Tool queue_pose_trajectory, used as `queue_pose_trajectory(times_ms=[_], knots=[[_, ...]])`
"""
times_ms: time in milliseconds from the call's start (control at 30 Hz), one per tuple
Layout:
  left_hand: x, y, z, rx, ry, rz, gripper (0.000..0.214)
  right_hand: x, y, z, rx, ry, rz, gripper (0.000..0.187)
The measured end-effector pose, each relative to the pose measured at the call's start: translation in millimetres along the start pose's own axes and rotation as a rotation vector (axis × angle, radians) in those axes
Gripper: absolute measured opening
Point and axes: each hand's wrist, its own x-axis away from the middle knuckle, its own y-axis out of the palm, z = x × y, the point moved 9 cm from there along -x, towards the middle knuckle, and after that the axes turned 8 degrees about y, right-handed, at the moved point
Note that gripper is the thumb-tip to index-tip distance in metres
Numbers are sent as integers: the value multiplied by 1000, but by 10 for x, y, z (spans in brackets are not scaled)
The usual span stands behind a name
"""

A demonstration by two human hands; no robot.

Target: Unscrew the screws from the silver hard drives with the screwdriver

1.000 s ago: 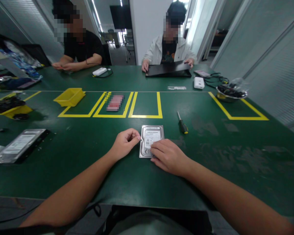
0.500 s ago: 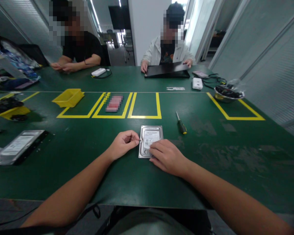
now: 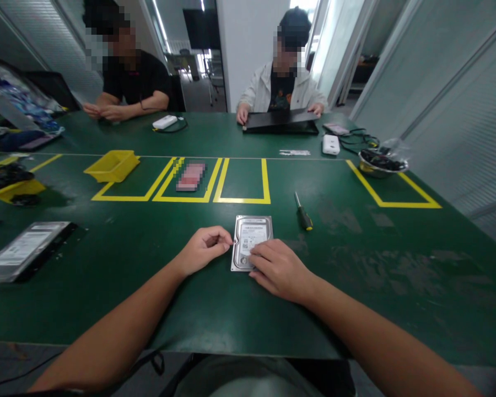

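A silver hard drive (image 3: 252, 229) with a white label lies flat on the green table in front of me. My right hand (image 3: 279, 267) covers its lower right part, fingers bent over the label and the thumb at the near edge. At the drive's left edge is my left hand (image 3: 206, 248), fingers curled and the thumb and index tips close together. Whether anything small is pinched between those tips is hidden. Beyond the drive to the right lies a screwdriver (image 3: 303, 215) with a dark and yellow handle.
Another hard drive (image 3: 27, 248) lies at the left. Yellow tape (image 3: 242, 200) marks areas farther back, near a yellow bin (image 3: 113, 165) and a blurred-out pink object (image 3: 191, 176). A bowl of dark parts (image 3: 382, 162) stands right. Across the table, a person (image 3: 281, 91) holds a black panel (image 3: 281, 120); another sits left.
The whole view has shifted slightly, so things appear a little lower and farther left. Both hands keep nearly the same pose at the hard drive.
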Motion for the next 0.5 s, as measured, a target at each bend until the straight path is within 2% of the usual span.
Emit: queue_pose_trajectory(times_ms=[267,500], knots=[[10,-37,-35,7,-16,29,13,2,-6,14,-18,9,-17,24],[18,-18,-53,-20,-28,-1,17,11,-17,10,-20,11,-1,23]])
